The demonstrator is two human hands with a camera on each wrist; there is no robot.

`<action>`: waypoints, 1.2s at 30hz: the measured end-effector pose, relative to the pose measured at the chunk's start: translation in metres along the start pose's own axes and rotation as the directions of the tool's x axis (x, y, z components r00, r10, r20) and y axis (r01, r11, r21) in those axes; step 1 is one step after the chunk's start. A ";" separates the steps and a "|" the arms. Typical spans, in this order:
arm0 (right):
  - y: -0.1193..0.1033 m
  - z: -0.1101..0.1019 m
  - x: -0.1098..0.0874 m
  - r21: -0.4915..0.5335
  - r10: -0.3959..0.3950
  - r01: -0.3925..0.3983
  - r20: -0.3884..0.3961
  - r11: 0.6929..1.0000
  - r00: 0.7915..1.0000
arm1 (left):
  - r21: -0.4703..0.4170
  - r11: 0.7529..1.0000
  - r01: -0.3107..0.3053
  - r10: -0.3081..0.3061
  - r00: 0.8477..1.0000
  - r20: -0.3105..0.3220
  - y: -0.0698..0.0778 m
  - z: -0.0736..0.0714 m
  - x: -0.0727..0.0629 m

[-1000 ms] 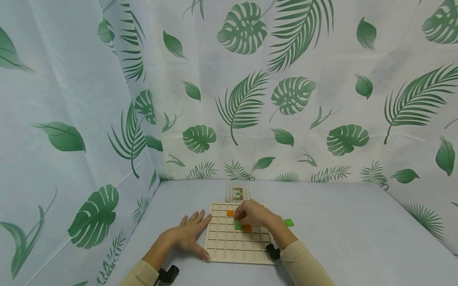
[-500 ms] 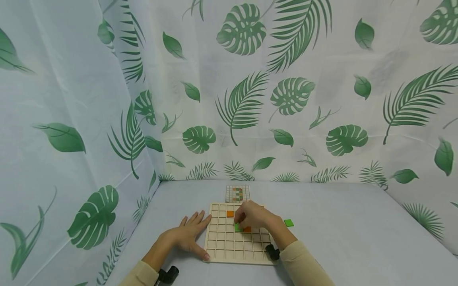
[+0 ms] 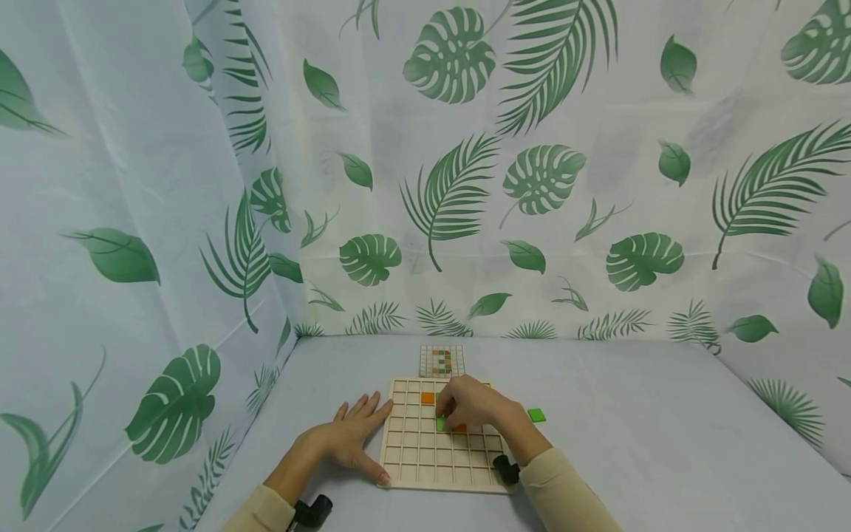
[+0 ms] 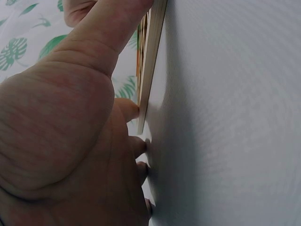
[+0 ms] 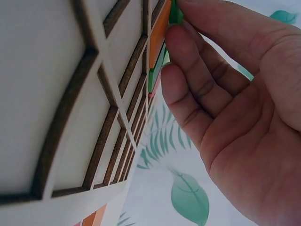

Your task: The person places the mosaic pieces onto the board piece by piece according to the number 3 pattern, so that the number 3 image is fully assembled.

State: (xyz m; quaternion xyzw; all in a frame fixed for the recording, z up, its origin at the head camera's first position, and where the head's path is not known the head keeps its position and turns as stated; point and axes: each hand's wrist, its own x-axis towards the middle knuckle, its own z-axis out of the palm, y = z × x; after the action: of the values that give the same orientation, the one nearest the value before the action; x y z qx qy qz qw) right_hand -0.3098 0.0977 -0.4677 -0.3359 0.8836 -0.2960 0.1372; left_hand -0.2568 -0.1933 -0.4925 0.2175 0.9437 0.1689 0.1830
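Note:
A wooden grid board lies flat before me. My left hand spreads its fingers at the board's left edge; its thumb and fingertips touch that edge, also seen in the left wrist view. My right hand is over the board's middle, curled, with thumb and fingertips at a green square tile. In the right wrist view this green tile shows at the thumb tip. Beside it sits an orange tile, partly covered by my hand. Another orange tile sits in a back row.
A small pattern card with coloured squares lies behind the board. A loose green tile rests on the table to the right. Leaf-print cloth hangs behind and at the sides.
My right thumb and fingertips have shifted slightly towards me and cover more of the green tile. A sliver of another green tile shows beside the back orange one. My left hand stays still.

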 end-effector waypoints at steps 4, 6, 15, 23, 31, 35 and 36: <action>-0.001 0.001 -0.001 0.002 0.008 -0.008 0.001 1.000 1.000 | 0.002 1.000 0.000 0.000 1.000 0.004 0.000 0.000 0.000; -0.001 0.001 -0.002 0.000 0.019 -0.019 0.000 1.000 1.000 | 0.001 1.000 0.001 -0.001 1.000 0.006 0.000 0.000 0.000; 0.001 0.001 -0.003 -0.009 0.042 -0.042 0.000 0.999 0.999 | 0.020 1.000 -0.007 0.007 1.000 0.004 -0.001 0.000 0.000; 0.001 0.002 -0.003 -0.008 0.031 -0.031 -0.005 0.999 1.000 | 0.018 1.000 -0.006 0.006 1.000 0.004 -0.001 0.000 0.001; 0.005 -0.005 -0.007 -0.059 -0.042 0.037 -0.081 0.998 0.996 | 0.021 1.000 -0.008 0.008 1.000 0.001 -0.002 0.001 0.002; 0.008 -0.008 -0.008 -0.080 -0.047 0.038 -0.115 0.996 0.992 | 0.020 1.000 -0.008 0.008 1.000 0.000 -0.002 0.001 0.002; 0.009 -0.009 -0.008 -0.083 -0.044 0.034 -0.119 0.996 0.992 | 0.020 1.000 -0.007 0.007 1.000 0.000 -0.002 0.001 0.002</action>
State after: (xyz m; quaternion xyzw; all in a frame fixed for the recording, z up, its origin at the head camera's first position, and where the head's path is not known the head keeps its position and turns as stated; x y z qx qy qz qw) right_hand -0.3123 0.1120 -0.4657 -0.3397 0.8949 -0.2823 0.0640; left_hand -0.2588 -0.1943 -0.4948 0.2229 0.9445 0.1602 0.1804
